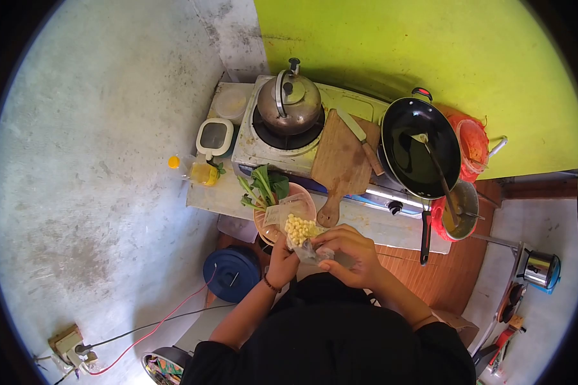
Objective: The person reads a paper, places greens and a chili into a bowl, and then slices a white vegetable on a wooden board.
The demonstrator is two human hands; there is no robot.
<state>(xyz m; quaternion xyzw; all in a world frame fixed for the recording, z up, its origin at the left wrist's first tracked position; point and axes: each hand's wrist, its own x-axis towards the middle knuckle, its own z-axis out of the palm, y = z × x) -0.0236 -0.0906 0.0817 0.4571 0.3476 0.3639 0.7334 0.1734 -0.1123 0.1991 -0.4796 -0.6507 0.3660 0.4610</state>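
A clear plastic bag of pale yellow kernels [300,229], probably corn, is held up in front of my body. My left hand [281,262] is closed on the bag's left side. My right hand [352,255] pinches the loose plastic on its right. Just behind the bag, partly covered by it, sits a pink bowl [304,197] with leafy green vegetables [263,186] in it. The handle of a wooden cutting board [341,154] comes near my right hand, and a knife [359,140] lies on that board.
A metal kettle [290,102] stands on the stove's left burner. To the right, a black wok [420,157] holds dark liquid and a spatula [438,170]. An oil bottle [202,173] and a lidded container [214,137] stand left. A blue lidded bucket [231,274] is below.
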